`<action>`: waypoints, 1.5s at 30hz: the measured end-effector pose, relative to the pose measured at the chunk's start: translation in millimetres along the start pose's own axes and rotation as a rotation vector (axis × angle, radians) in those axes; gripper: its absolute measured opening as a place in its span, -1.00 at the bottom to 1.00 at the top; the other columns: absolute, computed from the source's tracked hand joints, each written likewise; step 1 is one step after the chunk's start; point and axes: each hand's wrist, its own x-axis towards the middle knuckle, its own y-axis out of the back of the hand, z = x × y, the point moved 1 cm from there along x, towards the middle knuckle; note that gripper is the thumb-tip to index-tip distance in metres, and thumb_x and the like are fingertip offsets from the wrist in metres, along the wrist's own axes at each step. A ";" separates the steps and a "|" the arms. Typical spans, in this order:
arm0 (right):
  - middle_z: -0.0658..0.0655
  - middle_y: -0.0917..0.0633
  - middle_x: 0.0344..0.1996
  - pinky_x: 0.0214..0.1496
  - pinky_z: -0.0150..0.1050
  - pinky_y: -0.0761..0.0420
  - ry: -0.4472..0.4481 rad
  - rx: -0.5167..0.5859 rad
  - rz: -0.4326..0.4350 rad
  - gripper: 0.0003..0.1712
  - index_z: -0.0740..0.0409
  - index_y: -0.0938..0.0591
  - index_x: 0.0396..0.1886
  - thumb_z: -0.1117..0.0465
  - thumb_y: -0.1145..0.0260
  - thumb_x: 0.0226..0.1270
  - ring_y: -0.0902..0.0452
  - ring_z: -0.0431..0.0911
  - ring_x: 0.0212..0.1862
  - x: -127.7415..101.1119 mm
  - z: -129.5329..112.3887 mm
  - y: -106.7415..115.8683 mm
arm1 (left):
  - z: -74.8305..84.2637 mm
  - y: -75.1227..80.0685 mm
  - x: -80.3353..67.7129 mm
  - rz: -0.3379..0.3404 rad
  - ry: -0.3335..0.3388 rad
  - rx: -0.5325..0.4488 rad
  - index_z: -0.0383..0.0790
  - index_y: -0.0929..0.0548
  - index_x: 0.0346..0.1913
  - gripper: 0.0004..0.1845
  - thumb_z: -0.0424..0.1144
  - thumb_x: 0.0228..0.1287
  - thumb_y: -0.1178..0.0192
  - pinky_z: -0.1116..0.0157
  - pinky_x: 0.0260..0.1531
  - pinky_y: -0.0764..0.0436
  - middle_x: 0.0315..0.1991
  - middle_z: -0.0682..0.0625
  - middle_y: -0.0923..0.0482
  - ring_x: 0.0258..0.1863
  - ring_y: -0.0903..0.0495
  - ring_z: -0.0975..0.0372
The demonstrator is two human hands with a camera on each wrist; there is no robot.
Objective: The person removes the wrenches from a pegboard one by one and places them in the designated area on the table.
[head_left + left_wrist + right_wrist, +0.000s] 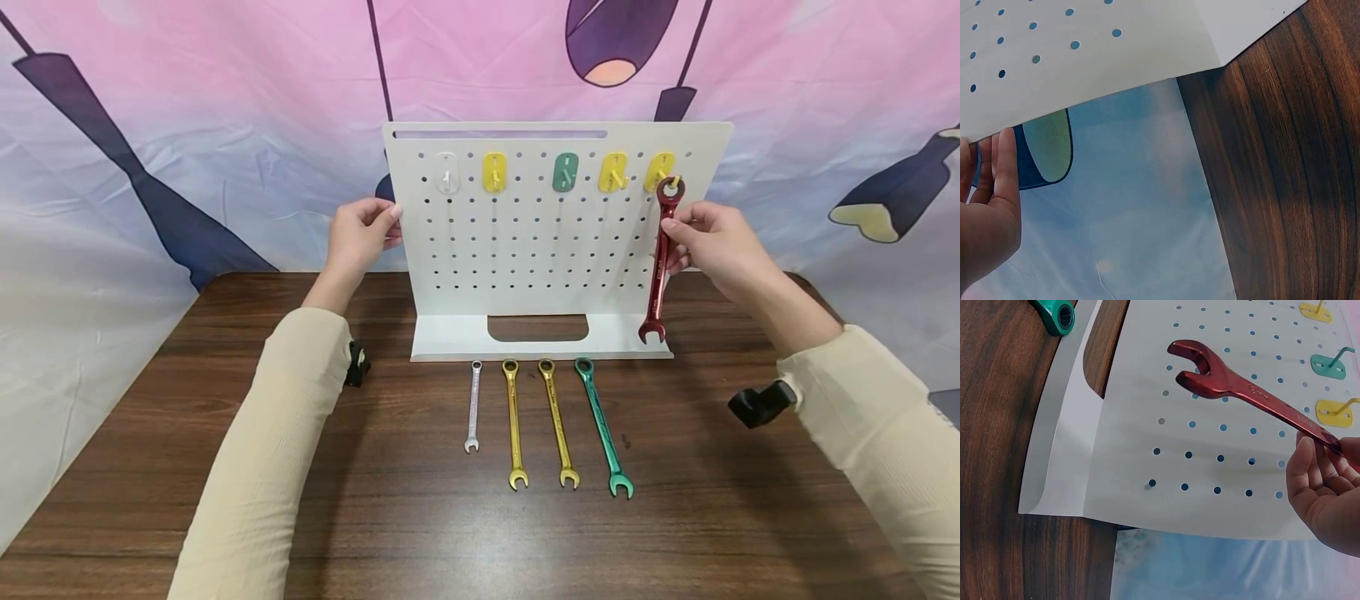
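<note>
The middle of the counter (675,517) is crossed by a row of four wrenches (551,425) laid just in front of the pegboard (540,250), with narrow strips of bare wood left between them. Wider open wood is found to the left of the silver wrench (472,406) and to the right of the green wrench (603,427). The board's upper row is studded with hooks (566,172) that project forward. The right edge is taken up by the red wrench (660,267), hung from the last hook and pinched by the right hand (712,246). The left edge is gripped by the left hand (360,233). Passage behind is closed by the backdrop cloth (187,150).
</note>
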 end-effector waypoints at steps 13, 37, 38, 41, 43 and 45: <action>-0.01 -0.55 -0.51 -0.46 -0.33 -0.64 0.004 -0.017 0.009 -0.72 0.38 -0.43 -0.29 0.18 -0.05 0.41 -0.49 -0.21 -0.55 -3.1 -1.6 3.0 | 0.2 -0.4 -1.9 -0.006 0.000 -0.006 -0.43 -0.57 -0.16 -0.69 -0.18 0.30 -0.09 0.38 -0.24 -0.66 -0.40 -0.04 -0.52 -0.40 -0.54 0.29; 0.03 -0.57 -0.48 -0.44 -0.34 -0.63 0.013 -0.009 0.006 -0.68 0.37 -0.45 -0.28 0.13 -0.09 0.39 -0.51 -0.17 -0.53 -8.2 -15.1 3.9 | -0.1 0.4 -2.2 -0.004 0.006 -0.007 -0.41 -0.57 -0.16 -0.69 -0.17 0.30 -0.09 0.38 -0.23 -0.66 -0.40 -0.04 -0.51 -0.39 -0.54 0.29; 0.03 -0.57 -0.48 -0.43 -0.34 -0.63 0.009 -0.020 0.004 -0.68 0.37 -0.45 -0.27 0.12 -0.09 0.39 -0.51 -0.17 -0.52 -8.7 -15.4 3.9 | 0.1 0.4 -2.2 -0.004 0.006 -0.008 -0.41 -0.57 -0.16 -0.69 -0.17 0.30 -0.09 0.38 -0.23 -0.66 -0.40 -0.04 -0.51 -0.40 -0.54 0.29; 0.03 -0.57 -0.48 -0.43 -0.34 -0.63 -0.003 -0.045 -0.004 -0.67 0.37 -0.44 -0.25 0.11 -0.08 0.39 -0.51 -0.17 -0.51 -10.2 -15.6 3.7 | 0.7 0.2 -2.0 -0.004 0.007 -0.007 -0.41 -0.58 -0.16 -0.69 -0.17 0.30 -0.09 0.38 -0.23 -0.66 -0.39 -0.04 -0.52 -0.39 -0.55 0.29; 0.03 -0.56 -0.48 -0.43 -0.34 -0.63 -0.009 -0.052 -0.012 -0.67 0.37 -0.44 -0.24 0.11 -0.07 0.40 -0.50 -0.17 -0.51 -11.1 -15.1 3.6 | 1.2 0.1 -2.1 -0.006 0.010 -0.006 -0.41 -0.58 -0.15 -0.69 -0.17 0.30 -0.09 0.37 -0.23 -0.66 -0.39 -0.05 -0.52 -0.39 -0.55 0.28; 0.03 -0.57 -0.49 -0.42 -0.32 -0.63 -0.013 -0.057 -0.023 -0.66 0.37 -0.43 -0.23 0.11 -0.06 0.40 -0.50 -0.16 -0.51 -11.9 -14.2 3.5 | 1.6 0.0 -2.1 -0.007 0.014 -0.003 -0.41 -0.58 -0.15 -0.69 -0.16 0.30 -0.09 0.37 -0.22 -0.65 -0.38 -0.05 -0.52 -0.38 -0.55 0.27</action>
